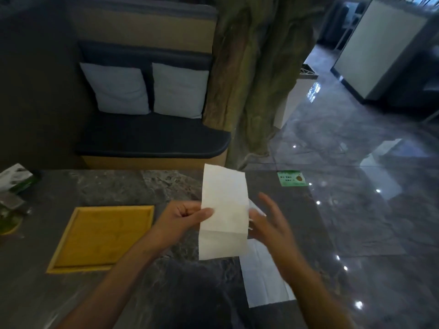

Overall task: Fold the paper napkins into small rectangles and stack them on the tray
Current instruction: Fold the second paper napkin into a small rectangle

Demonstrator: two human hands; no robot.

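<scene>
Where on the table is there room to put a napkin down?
The yellow tray is bare. So is the stone table behind it. It's crowded by the left hand and right hand, over the napkin lying there.

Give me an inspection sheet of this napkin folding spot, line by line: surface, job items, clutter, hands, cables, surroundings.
Surface: dark marbled stone table, with a green sticker near its far right edge.
Job's things: yellow wooden tray on the left, no napkins on it; one white napkin held upright, creased; another flat napkin lying on the table at right.
Clutter: tissue box and small green dish at the far left edge.
Grippers: left hand has a pinching grip on the held napkin's left edge; right hand open, fingers spread, beside the napkin's right edge.
Cables: nothing seen.
Surroundings: bench with two pale cushions, hanging green cloth, glossy floor.
</scene>
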